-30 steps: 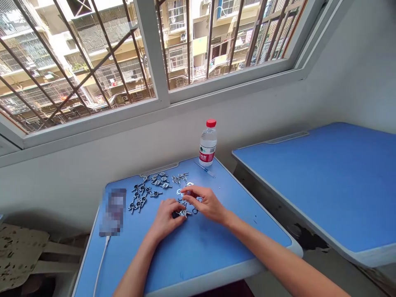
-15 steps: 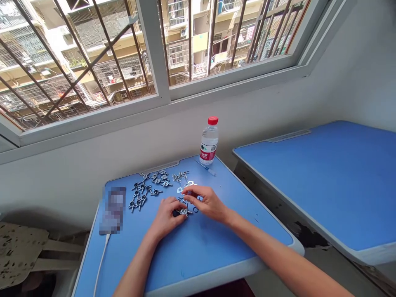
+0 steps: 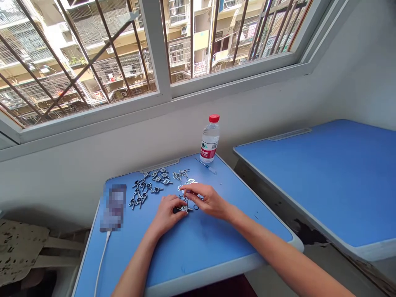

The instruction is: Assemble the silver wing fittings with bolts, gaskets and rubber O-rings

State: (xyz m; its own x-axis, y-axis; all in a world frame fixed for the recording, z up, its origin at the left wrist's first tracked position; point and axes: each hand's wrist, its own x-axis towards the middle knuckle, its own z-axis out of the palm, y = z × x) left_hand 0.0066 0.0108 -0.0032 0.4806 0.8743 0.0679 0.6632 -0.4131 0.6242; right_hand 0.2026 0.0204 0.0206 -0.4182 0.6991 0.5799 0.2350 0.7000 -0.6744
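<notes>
Holding one part [image 3: 185,209], left hand [image 3: 167,213], one bottle [image 3: 210,142]

The small fitting [image 3: 185,209] in the middle looked like shiny metal, the counter [image 3: 216,243] smooth, the far bottle [image 3: 210,134] clear, glossy plastic.

And there's the bare left forearm [image 3: 139,255], slanting up from below, its left grip [image 3: 167,212] low with fingers curled and thumb near the index finger! Over on the right, the right forearm [image 3: 278,251] stretches diagonally inward, the right grip [image 3: 210,202] arched, thumb beneath extended fingers.
</notes>
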